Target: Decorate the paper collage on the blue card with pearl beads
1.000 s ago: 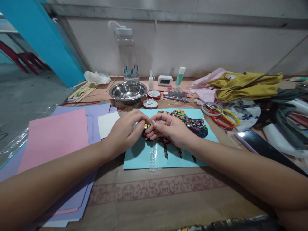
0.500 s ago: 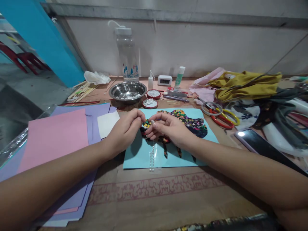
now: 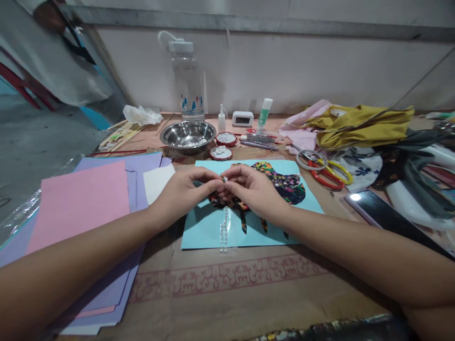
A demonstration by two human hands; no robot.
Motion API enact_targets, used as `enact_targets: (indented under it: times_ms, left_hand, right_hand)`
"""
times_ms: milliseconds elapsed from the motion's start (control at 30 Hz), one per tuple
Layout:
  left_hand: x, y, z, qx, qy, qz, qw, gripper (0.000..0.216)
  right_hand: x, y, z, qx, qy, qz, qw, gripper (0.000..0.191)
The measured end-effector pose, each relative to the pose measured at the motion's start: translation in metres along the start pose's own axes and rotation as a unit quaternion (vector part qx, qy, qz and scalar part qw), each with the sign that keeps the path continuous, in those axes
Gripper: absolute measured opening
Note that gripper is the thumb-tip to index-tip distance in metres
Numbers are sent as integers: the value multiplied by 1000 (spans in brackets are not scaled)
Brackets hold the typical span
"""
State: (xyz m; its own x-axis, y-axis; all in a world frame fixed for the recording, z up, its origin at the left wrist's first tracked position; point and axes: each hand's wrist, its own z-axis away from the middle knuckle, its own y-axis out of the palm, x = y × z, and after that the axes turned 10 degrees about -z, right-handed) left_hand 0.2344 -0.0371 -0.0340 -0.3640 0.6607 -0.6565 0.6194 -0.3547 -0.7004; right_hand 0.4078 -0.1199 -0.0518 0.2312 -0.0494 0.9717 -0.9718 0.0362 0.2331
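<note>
My left hand (image 3: 183,187) and my right hand (image 3: 254,189) meet over a light blue sheet (image 3: 206,232). Both are closed, their fingertips pinching a small shiny pearl bead (image 3: 225,179) between them. Beneath them, partly hidden by the fingers, lies a dark, multicoloured floral cut-out figure (image 3: 284,182) on the sheet. Just below my hands, a strip of small white pearl beads (image 3: 223,237) on clear backing runs down to the sheet's near edge.
Left are pink paper (image 3: 85,203) and purple sheets (image 3: 142,189). Behind stand a steel bowl (image 3: 170,137), red-rimmed dishes (image 3: 221,152), a bottle (image 3: 188,76) and a glue stick (image 3: 265,113). Scissors (image 3: 329,175), a phone (image 3: 387,218) and yellow cloth (image 3: 366,125) lie right. A person (image 3: 46,61) is at upper left.
My left hand's fingertips have moved right and now meet my right hand's at the bead; they were apart before. A person in pale clothing has come into view at upper left.
</note>
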Motion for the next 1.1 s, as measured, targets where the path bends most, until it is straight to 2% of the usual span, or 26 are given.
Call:
enact_targets:
  times_ms: [233,400,567,667,867,1100]
  left_hand:
    - [-6,0,2,36,-42,6,998,23]
    - [-7,0,3,28,-26,2,999,19]
    - [-6,2,3,32,-29,11,999,16]
    - [-5,2,3,37,-35,21,998,16]
    - [-6,2,1,50,-45,82,994,21]
    - [-7,2,0,55,-34,94,993,21]
  right_hand:
    - [-5,0,2,18,-73,105,992,10]
    - [-4,1,4,26,-71,106,991,15]
    - [-3,3,6,20,-84,118,989,9]
    - [-3,3,5,16,-56,94,994,9]
    - [1,2,-1,46,43,-51,997,8]
    - [1,1,-3,48,89,-130,986,12]
